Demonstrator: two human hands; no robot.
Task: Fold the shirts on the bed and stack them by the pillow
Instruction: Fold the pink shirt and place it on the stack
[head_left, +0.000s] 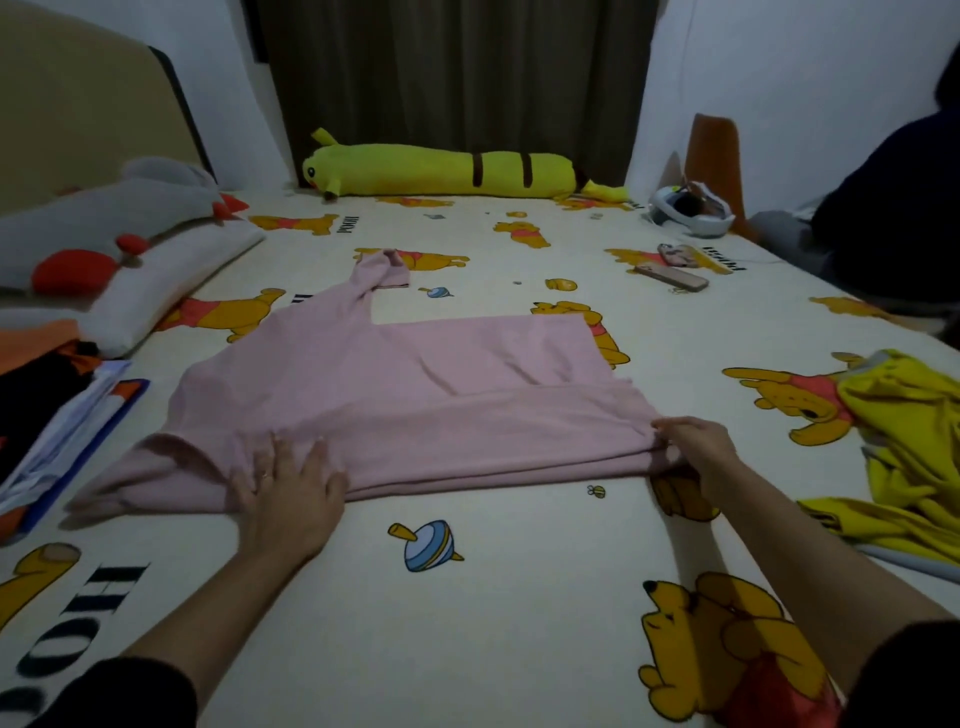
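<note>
Left hand (291, 480) spread flat on pink shirt (395, 395); right hand (693, 447) pinches its hem.

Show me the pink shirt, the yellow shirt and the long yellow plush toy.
pink shirt (395, 384): head view, middle of its body.
yellow shirt (904, 447): head view, crumpled middle.
long yellow plush toy (415, 169): head view, its body.

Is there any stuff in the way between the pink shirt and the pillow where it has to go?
Nothing visible blocks it. The pink shirt lies mid-bed under both hands, and the sheet between it and the white pillow is bare. Folded clothes already sit beside the pillow, off to the left.
</note>
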